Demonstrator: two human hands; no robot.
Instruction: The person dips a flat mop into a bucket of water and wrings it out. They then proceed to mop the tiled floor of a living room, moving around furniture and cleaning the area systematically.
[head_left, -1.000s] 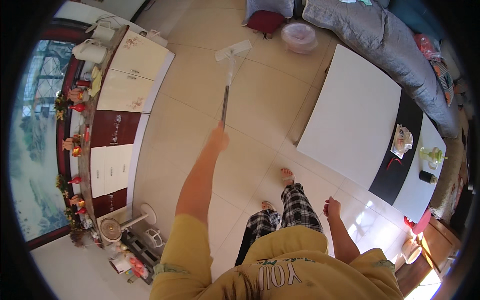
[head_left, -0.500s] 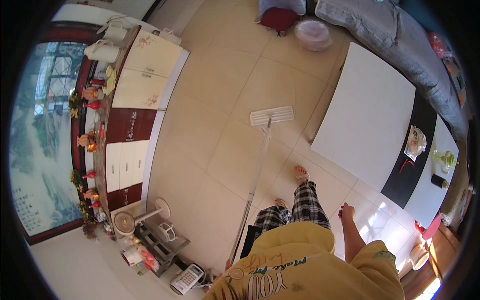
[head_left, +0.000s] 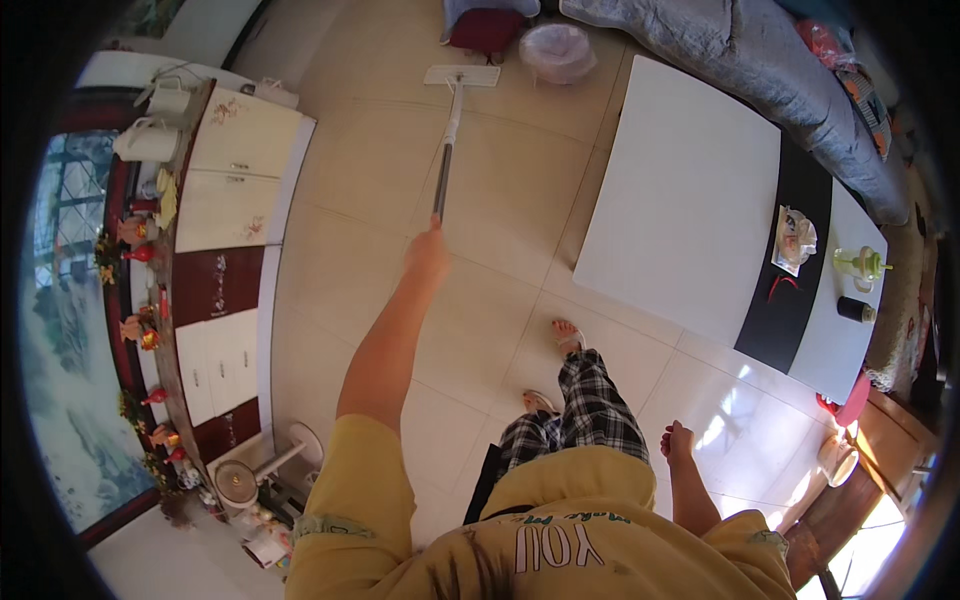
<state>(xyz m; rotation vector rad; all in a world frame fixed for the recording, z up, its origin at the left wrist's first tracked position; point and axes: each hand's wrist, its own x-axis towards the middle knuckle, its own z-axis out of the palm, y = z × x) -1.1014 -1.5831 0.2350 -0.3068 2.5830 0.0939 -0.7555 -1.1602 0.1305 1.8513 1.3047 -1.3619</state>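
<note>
Hand [head_left: 430, 250] on slim flat mop [head_left: 447, 130]

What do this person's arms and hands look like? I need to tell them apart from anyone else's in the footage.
Both arms are bare below short yellow sleeves of a T-shirt with dark lettering on its front. The left hand and the right hand wear no gloves; no watch, ring or bracelet shows.

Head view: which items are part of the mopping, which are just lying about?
In use:
flat mop, handle end held by the left hand
tiled floor

Lying about:
right hand, empty at the side
white table
clear round container
grey sofa
sideboard
floor fan
</note>
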